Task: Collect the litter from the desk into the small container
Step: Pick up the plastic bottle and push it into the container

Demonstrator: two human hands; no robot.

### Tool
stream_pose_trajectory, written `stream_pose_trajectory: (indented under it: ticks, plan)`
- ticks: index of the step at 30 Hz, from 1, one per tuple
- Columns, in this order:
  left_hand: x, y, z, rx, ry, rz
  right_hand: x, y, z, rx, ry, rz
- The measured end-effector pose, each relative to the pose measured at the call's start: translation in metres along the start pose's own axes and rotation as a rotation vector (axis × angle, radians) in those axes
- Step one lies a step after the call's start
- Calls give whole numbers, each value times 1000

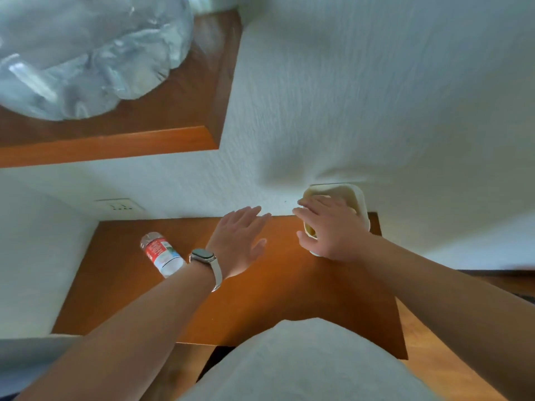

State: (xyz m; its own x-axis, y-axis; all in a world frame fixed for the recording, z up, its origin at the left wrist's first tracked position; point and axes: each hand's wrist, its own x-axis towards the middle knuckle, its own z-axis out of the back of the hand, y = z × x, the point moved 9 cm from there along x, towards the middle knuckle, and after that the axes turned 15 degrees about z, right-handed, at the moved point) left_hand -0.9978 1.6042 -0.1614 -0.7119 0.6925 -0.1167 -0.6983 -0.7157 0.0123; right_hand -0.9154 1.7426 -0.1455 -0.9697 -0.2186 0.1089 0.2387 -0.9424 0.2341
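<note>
Head view: right grip (333, 228) grasping container (351, 193) at worktop (275, 290) rear; left grip (238, 240) released, fingers straight. Step: positioning container. Next, likely: fetch bottle (162, 254).

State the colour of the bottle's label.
The bottle has a red and white label; the head view, the only one, shows it best.

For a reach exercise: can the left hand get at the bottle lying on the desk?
Probably yes: the left hand is open, empty, and the bottle lies beside its wrist, nothing between.
</note>
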Motion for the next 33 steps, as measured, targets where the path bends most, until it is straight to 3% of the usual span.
stream_pose_trajectory:
  ticks: [9,17,24,33]
  plan:
    - [-34,125,-25,60,72,80,56,60,-26,-42,85,129]
    - [-51,239,-54,103,120,120,119,118,-56,-25,157,102]
    - [-66,295,-97,39,309,-13,171,161,-101,-33,243,31]
    - [-35,292,-115,130,93,-245,195,183,-135,-5,276,-172]
